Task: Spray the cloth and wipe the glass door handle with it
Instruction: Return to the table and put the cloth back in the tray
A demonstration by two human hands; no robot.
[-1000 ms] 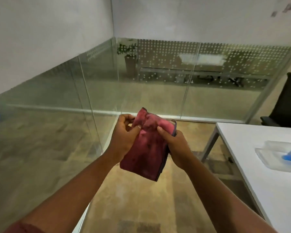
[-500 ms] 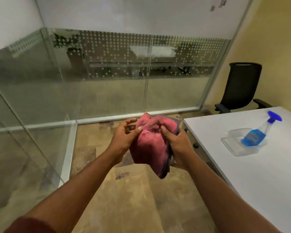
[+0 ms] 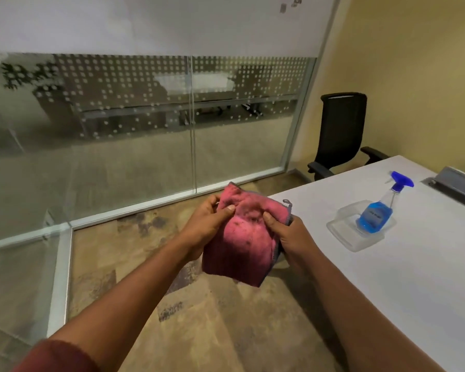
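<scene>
A pink cloth (image 3: 242, 245) with a grey edge and dark stains hangs bunched in front of me, above the floor. My left hand (image 3: 206, 226) grips its upper left part and my right hand (image 3: 293, 234) grips its upper right part. A spray bottle (image 3: 379, 208) of blue liquid with a blue trigger head lies tilted in a clear plastic tray (image 3: 341, 229) on the white table (image 3: 414, 277) to the right of my hands. No door handle is in view.
Glass partition walls (image 3: 145, 146) with a dotted frosted band run across the front and left. A black office chair (image 3: 338, 132) stands at the table's far end by the yellow wall. A grey bar (image 3: 457, 181) lies at the table's right edge.
My view has swung right, bringing the table, chair and spray bottle into sight. Both hands have kept hold of the cloth and stayed in front of me.
</scene>
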